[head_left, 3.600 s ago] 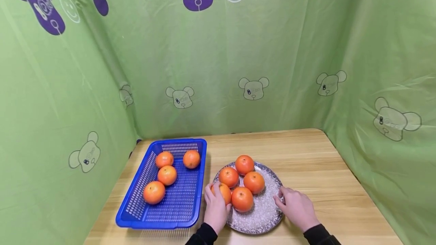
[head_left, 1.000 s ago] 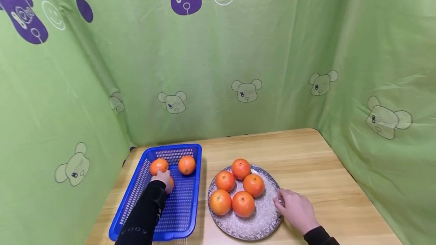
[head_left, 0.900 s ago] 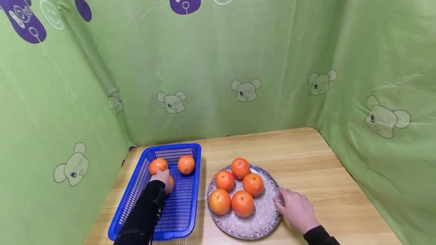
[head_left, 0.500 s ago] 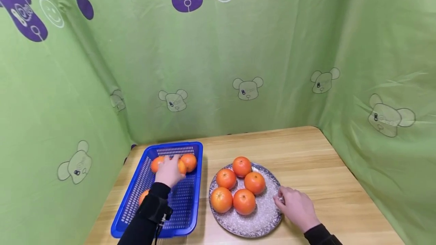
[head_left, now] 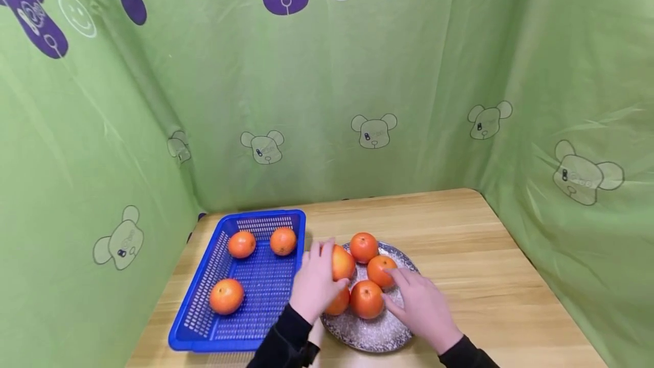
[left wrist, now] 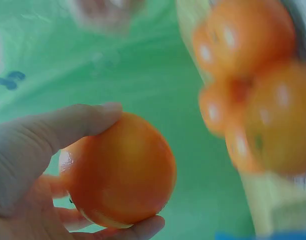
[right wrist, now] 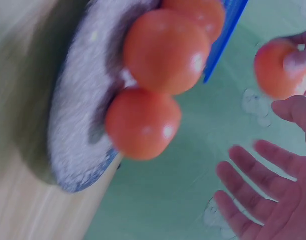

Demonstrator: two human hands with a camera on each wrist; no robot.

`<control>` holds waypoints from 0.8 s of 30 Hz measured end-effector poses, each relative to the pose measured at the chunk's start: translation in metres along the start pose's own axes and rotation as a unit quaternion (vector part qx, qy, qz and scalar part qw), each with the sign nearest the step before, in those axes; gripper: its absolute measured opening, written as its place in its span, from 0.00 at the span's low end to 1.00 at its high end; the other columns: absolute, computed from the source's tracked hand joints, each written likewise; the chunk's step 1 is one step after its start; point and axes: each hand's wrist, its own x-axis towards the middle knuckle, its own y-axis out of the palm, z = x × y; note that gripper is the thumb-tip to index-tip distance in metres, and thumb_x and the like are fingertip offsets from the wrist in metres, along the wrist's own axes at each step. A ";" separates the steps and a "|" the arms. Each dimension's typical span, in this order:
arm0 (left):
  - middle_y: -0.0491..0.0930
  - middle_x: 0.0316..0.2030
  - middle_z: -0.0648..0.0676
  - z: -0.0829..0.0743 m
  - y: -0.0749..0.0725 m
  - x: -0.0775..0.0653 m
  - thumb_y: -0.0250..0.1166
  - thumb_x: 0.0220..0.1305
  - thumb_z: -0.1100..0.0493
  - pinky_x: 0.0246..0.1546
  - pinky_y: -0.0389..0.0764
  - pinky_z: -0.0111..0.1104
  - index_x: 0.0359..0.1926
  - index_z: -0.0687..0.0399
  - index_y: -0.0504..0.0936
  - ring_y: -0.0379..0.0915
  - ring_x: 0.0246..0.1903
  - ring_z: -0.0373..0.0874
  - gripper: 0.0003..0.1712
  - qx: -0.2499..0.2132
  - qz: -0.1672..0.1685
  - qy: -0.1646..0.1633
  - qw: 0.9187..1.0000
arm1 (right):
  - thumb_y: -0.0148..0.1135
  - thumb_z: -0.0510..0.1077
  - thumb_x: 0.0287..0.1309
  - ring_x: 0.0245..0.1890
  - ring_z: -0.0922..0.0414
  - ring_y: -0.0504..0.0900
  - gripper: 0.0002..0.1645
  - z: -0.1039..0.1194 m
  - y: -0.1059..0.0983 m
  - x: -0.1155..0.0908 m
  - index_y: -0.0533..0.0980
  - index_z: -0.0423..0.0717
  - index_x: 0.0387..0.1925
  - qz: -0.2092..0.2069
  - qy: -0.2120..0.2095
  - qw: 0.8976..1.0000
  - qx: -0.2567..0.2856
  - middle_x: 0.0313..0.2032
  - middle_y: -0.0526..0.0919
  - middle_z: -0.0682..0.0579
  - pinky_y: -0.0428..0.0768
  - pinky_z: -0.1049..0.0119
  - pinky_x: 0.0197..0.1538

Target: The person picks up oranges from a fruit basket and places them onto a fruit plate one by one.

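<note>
My left hand (head_left: pixel 313 281) grips an orange (head_left: pixel 344 263) above the left side of the speckled grey plate (head_left: pixel 375 335). The left wrist view shows the thumb on top of this orange (left wrist: pixel 125 172) and the fingers curled beneath. Several more oranges (head_left: pixel 367 300) rest on the plate, one partly hidden behind the left hand. My right hand (head_left: pixel 421 306) hovers over the plate's right side with fingers spread, close to two of the oranges. In the right wrist view the right hand (right wrist: pixel 273 195) has extended fingers and an empty palm.
A blue plastic basket (head_left: pixel 268 283) stands left of the plate, with three oranges in it: two at the back and one (head_left: pixel 227 296) at the front left. Both stand on a wooden table (head_left: pixel 501 277). Green printed cloth (head_left: pixel 317 169) encloses the table's back and sides.
My left hand has lifted an orange out of the basket and carried it right to over the plate. My right hand has moved left from the plate's edge, its fingers opening.
</note>
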 end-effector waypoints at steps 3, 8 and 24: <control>0.74 0.52 0.60 -0.019 0.009 -0.008 0.79 0.40 0.48 0.40 0.82 0.46 0.63 0.58 0.68 0.74 0.48 0.57 0.49 -0.016 0.003 0.016 1.000 | 0.72 0.54 0.43 0.50 0.47 0.81 0.45 0.007 0.003 0.002 0.69 0.45 0.65 -0.039 -0.055 0.998 0.013 0.54 0.79 0.44 0.80 0.50 0.52; 0.75 0.55 0.62 -0.043 0.019 -0.020 0.77 0.43 0.44 0.49 0.80 0.47 0.68 0.63 0.63 0.75 0.53 0.55 0.55 -0.024 0.029 0.018 0.999 | 0.74 0.52 0.32 0.58 0.46 0.76 0.59 0.014 0.009 0.002 0.61 0.45 0.71 -0.067 -0.108 0.991 0.039 0.65 0.70 0.44 0.62 0.62 0.70; 0.75 0.57 0.67 -0.066 0.017 -0.035 0.72 0.50 0.48 0.54 0.77 0.43 0.68 0.70 0.59 0.76 0.53 0.56 0.52 -0.027 0.053 0.044 0.997 | 0.74 0.42 0.18 0.59 0.43 0.74 0.64 0.015 0.010 0.000 0.63 0.42 0.69 -0.088 -0.115 0.984 0.106 0.62 0.72 0.41 0.48 0.74 0.73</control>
